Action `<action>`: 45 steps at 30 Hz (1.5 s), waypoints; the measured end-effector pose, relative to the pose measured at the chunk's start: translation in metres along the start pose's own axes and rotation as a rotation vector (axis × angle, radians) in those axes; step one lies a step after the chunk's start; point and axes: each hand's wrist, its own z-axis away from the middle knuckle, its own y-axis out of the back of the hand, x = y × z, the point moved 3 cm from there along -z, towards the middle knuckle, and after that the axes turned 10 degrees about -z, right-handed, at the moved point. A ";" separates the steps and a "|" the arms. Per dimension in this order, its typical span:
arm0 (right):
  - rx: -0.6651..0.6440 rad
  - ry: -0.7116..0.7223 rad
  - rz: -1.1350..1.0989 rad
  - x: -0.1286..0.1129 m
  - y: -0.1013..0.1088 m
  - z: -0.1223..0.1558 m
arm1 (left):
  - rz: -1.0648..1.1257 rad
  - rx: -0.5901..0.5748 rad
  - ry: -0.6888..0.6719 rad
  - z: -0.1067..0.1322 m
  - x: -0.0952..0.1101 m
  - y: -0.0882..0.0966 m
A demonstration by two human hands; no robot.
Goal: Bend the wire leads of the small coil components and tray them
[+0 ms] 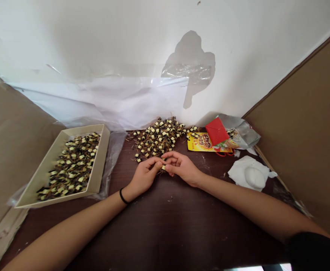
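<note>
My left hand (146,174) and my right hand (182,168) meet at the near edge of a pile (159,137) of small wire-leaded parts. Between their fingertips is one such part (164,168), pale yellow and black with thin brownish wires, which looks like a small wound coil. Thumb and fingers of both hands are pinched on it. Much of the part is hidden by the fingers. A black band (122,196) circles my left wrist.
A cream box (104,158) at the left holds many similar parts (71,165), with clear plastic film beneath it. At the right lie a yellow snack packet (194,143), a red packet (217,131), a silver bag (244,130), red-handled scissors (227,153) and crumpled white tissue (242,169). Cardboard panels (308,124) flank the table.
</note>
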 end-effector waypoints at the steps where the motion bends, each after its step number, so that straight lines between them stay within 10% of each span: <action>1: 0.015 0.016 0.016 0.000 0.000 0.001 | 0.014 0.025 0.012 0.000 -0.001 0.000; 14: 0.164 0.255 0.411 -0.002 0.001 0.006 | 0.030 -0.013 0.023 0.004 0.000 -0.007; 45: 0.194 0.343 0.516 -0.006 0.000 0.009 | 0.088 0.045 0.060 0.003 -0.004 -0.004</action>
